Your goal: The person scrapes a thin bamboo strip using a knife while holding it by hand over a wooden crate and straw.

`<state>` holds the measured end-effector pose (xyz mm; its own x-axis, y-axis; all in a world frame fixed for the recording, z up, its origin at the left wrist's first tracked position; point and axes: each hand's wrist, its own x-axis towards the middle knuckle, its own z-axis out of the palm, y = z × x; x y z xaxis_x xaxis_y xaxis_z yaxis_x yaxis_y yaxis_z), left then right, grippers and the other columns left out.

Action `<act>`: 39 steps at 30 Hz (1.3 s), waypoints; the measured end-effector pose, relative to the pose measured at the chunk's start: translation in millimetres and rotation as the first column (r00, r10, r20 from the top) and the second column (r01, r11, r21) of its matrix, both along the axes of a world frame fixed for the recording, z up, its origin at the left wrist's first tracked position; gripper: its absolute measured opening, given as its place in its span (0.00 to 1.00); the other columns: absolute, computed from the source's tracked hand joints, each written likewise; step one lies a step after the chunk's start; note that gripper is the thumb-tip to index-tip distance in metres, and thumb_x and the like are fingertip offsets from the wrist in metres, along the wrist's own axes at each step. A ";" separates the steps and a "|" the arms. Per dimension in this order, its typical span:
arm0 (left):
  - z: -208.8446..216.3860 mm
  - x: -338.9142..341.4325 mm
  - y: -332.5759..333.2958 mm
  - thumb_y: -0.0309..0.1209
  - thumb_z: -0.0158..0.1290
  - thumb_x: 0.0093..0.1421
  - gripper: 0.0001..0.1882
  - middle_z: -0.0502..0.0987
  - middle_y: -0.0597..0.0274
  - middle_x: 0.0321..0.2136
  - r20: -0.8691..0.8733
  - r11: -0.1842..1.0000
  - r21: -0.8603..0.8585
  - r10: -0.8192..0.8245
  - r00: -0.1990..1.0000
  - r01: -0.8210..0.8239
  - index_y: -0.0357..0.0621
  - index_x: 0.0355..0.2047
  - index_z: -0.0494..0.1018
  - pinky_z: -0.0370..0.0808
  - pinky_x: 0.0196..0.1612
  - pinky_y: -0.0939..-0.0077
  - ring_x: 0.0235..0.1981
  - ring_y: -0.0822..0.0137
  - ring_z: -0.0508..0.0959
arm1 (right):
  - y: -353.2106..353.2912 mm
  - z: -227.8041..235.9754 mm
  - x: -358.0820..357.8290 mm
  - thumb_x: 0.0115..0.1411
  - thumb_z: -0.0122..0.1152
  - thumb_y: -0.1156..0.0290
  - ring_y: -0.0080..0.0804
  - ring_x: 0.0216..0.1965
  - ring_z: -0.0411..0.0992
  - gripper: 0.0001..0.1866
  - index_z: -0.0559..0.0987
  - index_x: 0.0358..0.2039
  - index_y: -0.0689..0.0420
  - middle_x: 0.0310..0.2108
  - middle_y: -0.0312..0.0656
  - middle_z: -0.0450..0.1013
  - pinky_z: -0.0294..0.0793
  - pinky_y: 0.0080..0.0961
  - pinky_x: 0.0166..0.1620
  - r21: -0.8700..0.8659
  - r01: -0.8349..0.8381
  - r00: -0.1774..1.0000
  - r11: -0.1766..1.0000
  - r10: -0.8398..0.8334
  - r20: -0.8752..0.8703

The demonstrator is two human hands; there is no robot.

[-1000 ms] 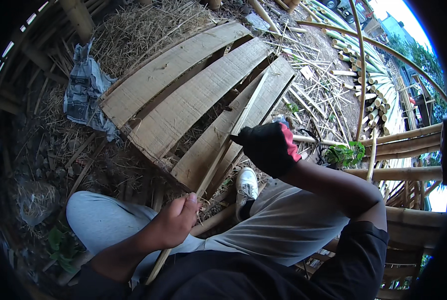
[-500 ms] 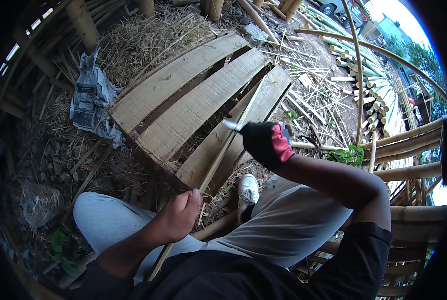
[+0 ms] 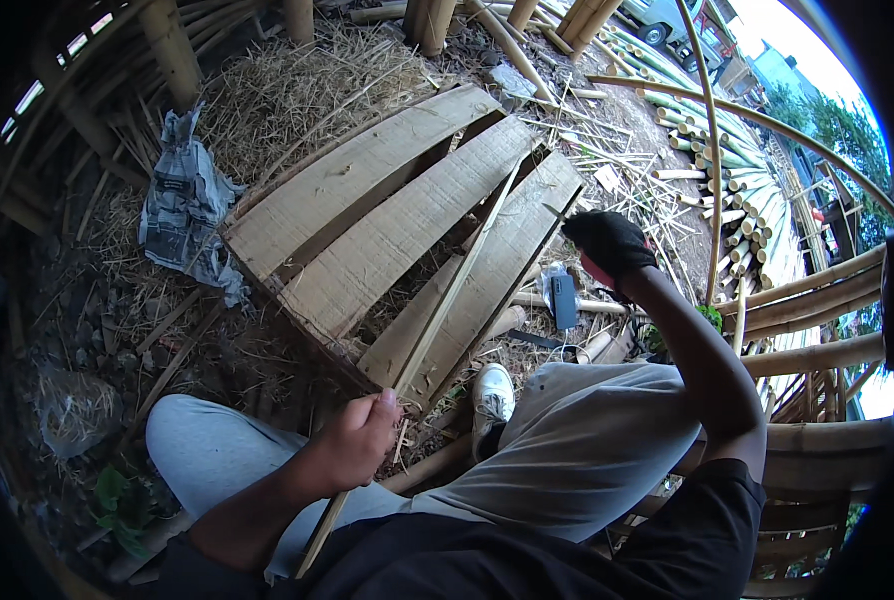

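My bare left hand is closed around a long, thin bamboo strip. The strip runs from under my left forearm, through the fist and up across the slatted wooden crate, its far end lying over the boards. Past the crate's right edge, my right hand wears a black and pink glove and is closed on a knife. Only the short, narrow blade shows, pointing up and left; the handle is hidden in the glove. The blade is apart from the strip.
Crumpled newspaper lies left of the crate, beside a straw heap. A phone rests on the ground below my right hand. Stacked bamboo poles stand at the far right, behind scattered shavings. Bamboo rails are close on my right.
My right hand with the knife has moved away from the strip, up and to the right, uncovering the phone. My left hand keeps its hold in nearly the same place.
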<state>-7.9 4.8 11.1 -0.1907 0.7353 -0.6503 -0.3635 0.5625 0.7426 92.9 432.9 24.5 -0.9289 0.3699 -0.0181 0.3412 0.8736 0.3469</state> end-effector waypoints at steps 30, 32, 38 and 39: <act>-0.1 0.6 0.9 0.51 0.29 0.74 0.20 0.57 0.77 0.17 0.114 0.997 0.052 0.057 0.992 -0.063 0.51 0.36 0.62 0.57 0.15 0.81 0.13 0.82 0.56 | -74.1 -44.9 -57.7 0.54 0.57 0.66 0.31 0.16 0.68 0.05 0.70 0.30 0.48 0.17 0.34 0.64 0.63 0.33 0.17 0.114 -0.629 0.741 0.769 0.638 -0.210; -0.3 2.8 -0.3 0.51 0.29 0.74 0.20 0.56 0.77 0.17 0.070 0.997 0.049 0.056 0.996 -0.059 0.51 0.36 0.62 0.57 0.16 0.81 0.13 0.82 0.56 | -76.3 -43.7 -53.3 0.55 0.56 0.67 0.36 0.19 0.72 0.03 0.73 0.31 0.47 0.19 0.37 0.68 0.68 0.36 0.20 0.024 -0.588 0.791 0.809 0.580 -0.195; 26.8 0.7 -1.0 0.51 0.29 0.74 0.21 0.56 0.77 0.17 0.174 0.996 0.020 0.079 0.982 -0.084 0.51 0.35 0.62 0.57 0.16 0.81 0.13 0.82 0.55 | -85.9 -21.2 -62.1 0.56 0.55 0.68 0.42 0.22 0.76 0.03 0.76 0.30 0.46 0.21 0.40 0.73 0.73 0.40 0.24 -0.051 -0.516 0.840 0.855 0.494 -0.223; 34.7 -2.5 -3.2 0.51 0.29 0.74 0.21 0.56 0.77 0.17 0.192 0.994 0.028 0.096 0.977 -0.104 0.51 0.35 0.62 0.57 0.16 0.81 0.13 0.82 0.55 | -89.7 -14.0 -68.3 0.56 0.56 0.68 0.42 0.23 0.76 0.03 0.77 0.30 0.46 0.21 0.40 0.73 0.73 0.40 0.24 -0.059 -0.496 0.847 0.866 0.468 -0.252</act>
<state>-10.4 1.7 45.7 -0.1403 0.7435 -0.6539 -0.5531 0.4889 0.6746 24.5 343.3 10.5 -0.9738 -0.1178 0.1945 -0.0787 0.9771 0.1978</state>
